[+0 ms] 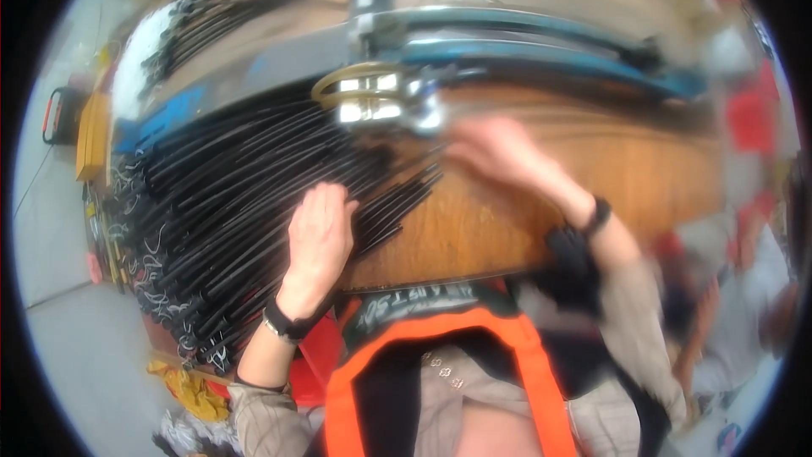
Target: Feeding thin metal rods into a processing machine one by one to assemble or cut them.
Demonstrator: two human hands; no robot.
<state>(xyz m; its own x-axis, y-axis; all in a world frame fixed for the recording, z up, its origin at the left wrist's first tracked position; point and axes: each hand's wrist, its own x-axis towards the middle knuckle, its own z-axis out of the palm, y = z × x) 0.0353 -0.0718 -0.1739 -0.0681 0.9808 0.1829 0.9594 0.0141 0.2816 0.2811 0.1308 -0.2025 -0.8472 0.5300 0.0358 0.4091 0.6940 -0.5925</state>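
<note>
My left hand (321,228) rests over the right part of a wide bundle of black cables (211,195). Its fingers are pressed together and bent downward; whatever lies under them is hidden. My right hand (495,148), smeared by motion, is above the wooden tabletop (507,228), just right of a shiny metal clamping fixture (372,100). Whether its fingers hold anything is too blurred to make out. A yellowish loop (326,89) curves round the fixture's left side. Several cable ends (406,203) stick out between my two hands.
Blue metal rails (541,51) run across behind the fixture. More black cables (228,25) lie on brown sheeting at the far left. A yellow box (93,135) stands left of the table, and yellow plastic (190,389) lies below it. Another person (744,305) is at the right.
</note>
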